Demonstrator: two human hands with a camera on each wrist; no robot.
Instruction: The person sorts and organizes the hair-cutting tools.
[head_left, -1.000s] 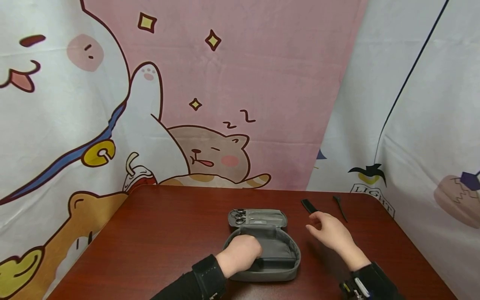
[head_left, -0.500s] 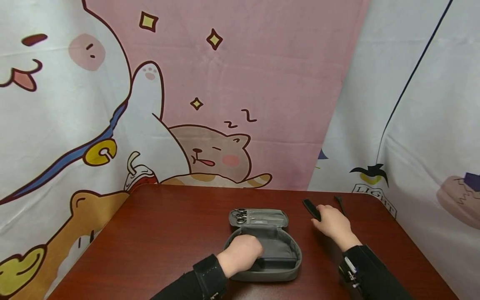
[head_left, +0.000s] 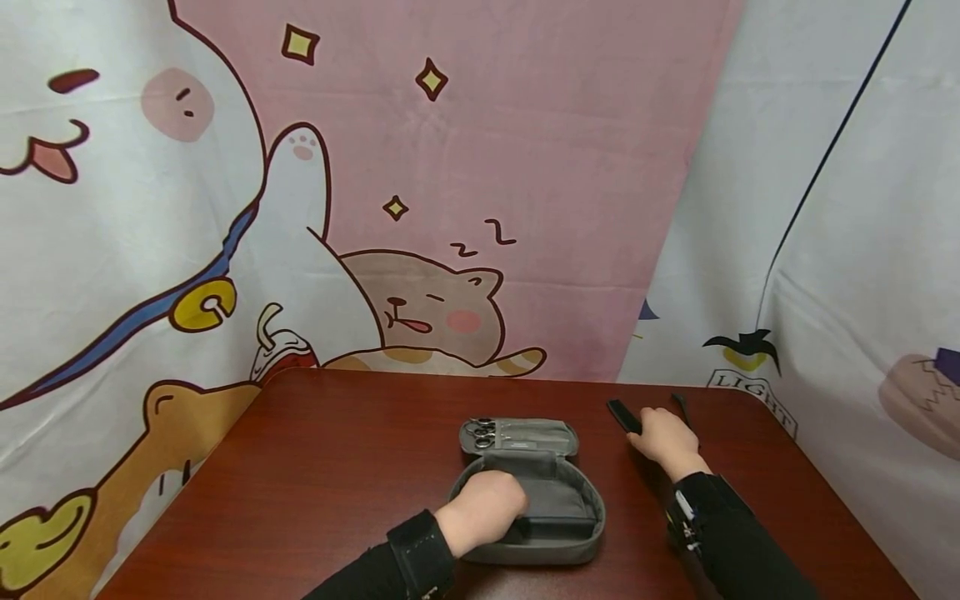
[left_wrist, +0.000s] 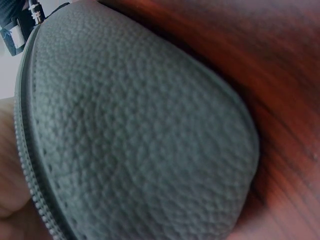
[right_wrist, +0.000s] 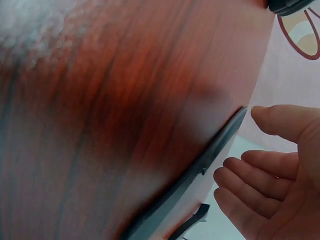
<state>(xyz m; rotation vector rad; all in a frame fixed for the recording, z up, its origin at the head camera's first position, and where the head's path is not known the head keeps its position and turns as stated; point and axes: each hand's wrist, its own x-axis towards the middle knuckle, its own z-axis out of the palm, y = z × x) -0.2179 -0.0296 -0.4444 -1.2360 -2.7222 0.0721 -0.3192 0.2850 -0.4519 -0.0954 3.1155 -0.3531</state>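
A grey leather-look zip case (head_left: pixel 570 550) stands unzipped on the table, its lid (head_left: pixel 536 435) folded back. My left hand (head_left: pixel 483 510) reaches over the near-left rim into the case, fingers hidden inside. The left wrist view is filled by the case's pebbled outer wall (left_wrist: pixel 145 120), with a bit of the hand behind the zip edge. To the right, my right hand (head_left: pixel 667 437) is close by a flat, slim black object (head_left: pixel 622 415). In the right wrist view, thumb and fingers are spread apart beside that black object (right_wrist: pixel 200 165), holding nothing visible.
A thin dark tool (head_left: pixel 680 407) lies just beyond the right hand. Scissors (head_left: pixel 482 431) sit in the lid's left part, beside a clear pocket (head_left: pixel 528 433). The brown table (head_left: pixel 315 467) ends at a cartoon-printed cloth (head_left: pixel 577 208).
My right hand has moved forward and right, along the black object toward the thin tool. My left hand stays in the case.
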